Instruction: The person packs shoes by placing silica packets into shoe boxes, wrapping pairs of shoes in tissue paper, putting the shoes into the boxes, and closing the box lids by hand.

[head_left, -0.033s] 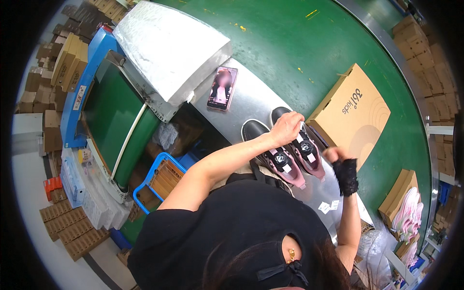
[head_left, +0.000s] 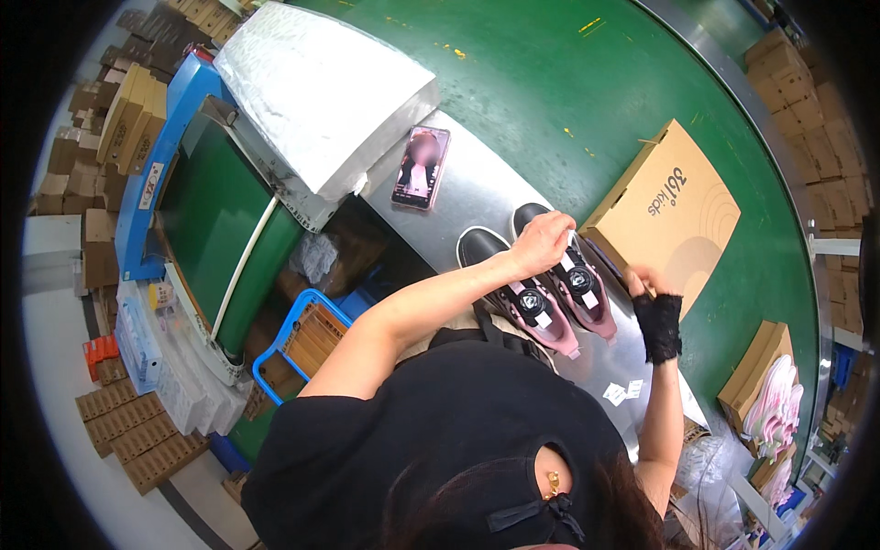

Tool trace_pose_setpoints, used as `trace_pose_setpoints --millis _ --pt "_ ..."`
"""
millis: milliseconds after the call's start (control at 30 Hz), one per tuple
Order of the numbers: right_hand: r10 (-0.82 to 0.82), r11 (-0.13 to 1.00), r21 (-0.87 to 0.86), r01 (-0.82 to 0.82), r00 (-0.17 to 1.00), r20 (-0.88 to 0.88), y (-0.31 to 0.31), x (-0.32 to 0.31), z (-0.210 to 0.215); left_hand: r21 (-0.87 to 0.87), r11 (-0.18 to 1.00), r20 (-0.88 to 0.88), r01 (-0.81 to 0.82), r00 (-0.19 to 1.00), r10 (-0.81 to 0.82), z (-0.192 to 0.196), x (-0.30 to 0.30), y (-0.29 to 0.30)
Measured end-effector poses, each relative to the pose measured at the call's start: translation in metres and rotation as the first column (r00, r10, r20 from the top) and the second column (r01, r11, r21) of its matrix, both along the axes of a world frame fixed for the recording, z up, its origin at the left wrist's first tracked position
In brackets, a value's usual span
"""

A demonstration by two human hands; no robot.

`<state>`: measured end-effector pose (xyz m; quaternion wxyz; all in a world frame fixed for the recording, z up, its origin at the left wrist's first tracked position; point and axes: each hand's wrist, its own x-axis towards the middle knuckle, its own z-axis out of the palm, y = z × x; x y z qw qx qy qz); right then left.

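Two black and pink shoes (head_left: 536, 307) stand side by side on a metal table (head_left: 477, 188), toes toward me. My left hand (head_left: 541, 243) reaches over them and curls on the collar of the right-hand shoe (head_left: 591, 298). My right hand (head_left: 653, 312), in a black fingerless glove, sits just right of the shoes at the near edge of a closed brown cardboard shoebox (head_left: 674, 211). Its fingers are bent, and whether they grip anything is hidden.
A phone (head_left: 422, 167) lies on the table's far end. Small white tags (head_left: 623, 392) lie nearer me. A green belt (head_left: 550, 73) curves behind, and a blue-framed conveyor (head_left: 211, 211) and blue crate (head_left: 307, 335) are left. Stacked cartons (head_left: 807, 92) and an open box of pink-white shoes (head_left: 775, 394) stand right.
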<state>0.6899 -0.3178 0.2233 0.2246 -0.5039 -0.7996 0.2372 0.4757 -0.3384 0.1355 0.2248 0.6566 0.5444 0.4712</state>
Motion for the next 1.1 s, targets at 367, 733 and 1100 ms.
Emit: trace_pose_setpoints --millis 367,733,1100 --pt "-0.047 0.846 0.530 0.059 0.998 -0.035 0.004 0.006 -0.024 -0.391 0.916 0.300 -0.086 0.930 0.215 0.034 0.000 0.021" --pt "-0.551 0.685 -0.578 0.443 -0.204 -0.809 -0.059 0.132 -0.037 -0.049 0.998 -0.452 -0.036 0.892 0.010 0.033 0.028 0.056" --pt "-0.935 0.309 -0.899 0.310 -0.071 -0.346 -0.126 0.116 -0.114 0.196 0.968 -0.170 0.154 0.978 -0.121 0.027 -0.014 0.051"
